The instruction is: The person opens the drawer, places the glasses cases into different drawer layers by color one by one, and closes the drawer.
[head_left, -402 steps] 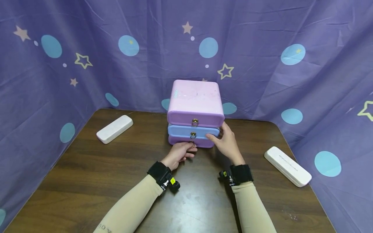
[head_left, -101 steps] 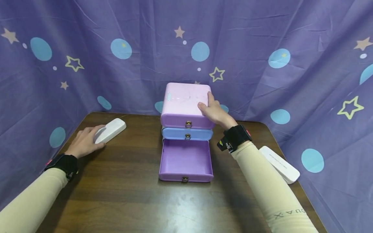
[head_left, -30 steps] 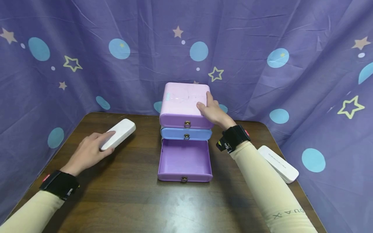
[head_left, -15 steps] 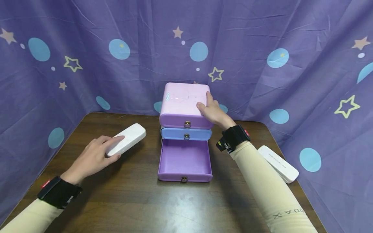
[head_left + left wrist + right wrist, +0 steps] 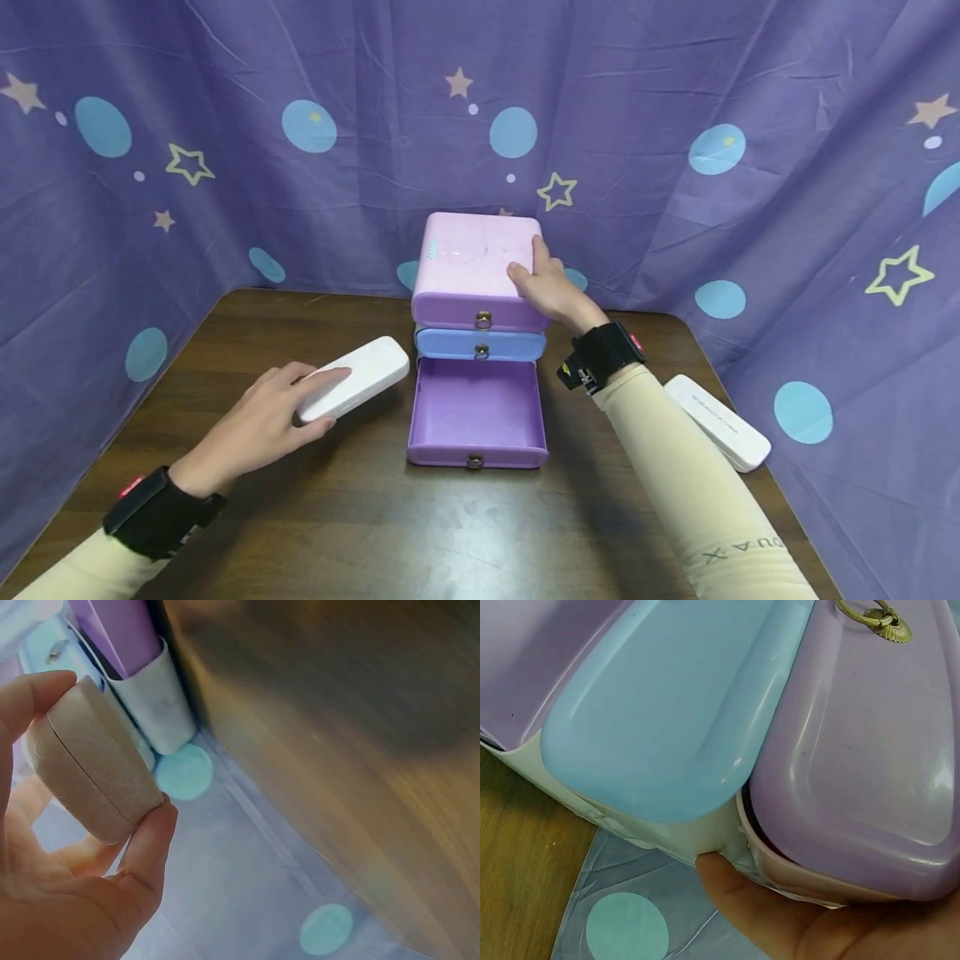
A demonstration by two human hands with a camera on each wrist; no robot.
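Observation:
A small drawer unit (image 5: 474,260) stands at the back of the table, with a pink top drawer (image 5: 862,750) and a blue middle drawer (image 5: 480,343). Its purple bottom drawer (image 5: 476,410) is pulled out and holds nothing. My left hand (image 5: 318,402) grips a white oblong case (image 5: 354,388) just left of that drawer. In the left wrist view my fingers (image 5: 148,844) wrap the end of the case (image 5: 90,765). My right hand (image 5: 542,283) holds the unit's top right corner. One digit (image 5: 765,907) presses its side.
A second white case (image 5: 716,421) lies at the table's right edge, beside my right forearm. Purple cloth with stars and dots (image 5: 225,125) walls the dark wooden table (image 5: 450,533) on three sides.
My left hand has carried the white case from the far left rightward, up to the pulled-out purple drawer. My right hand has stayed on the unit's top.

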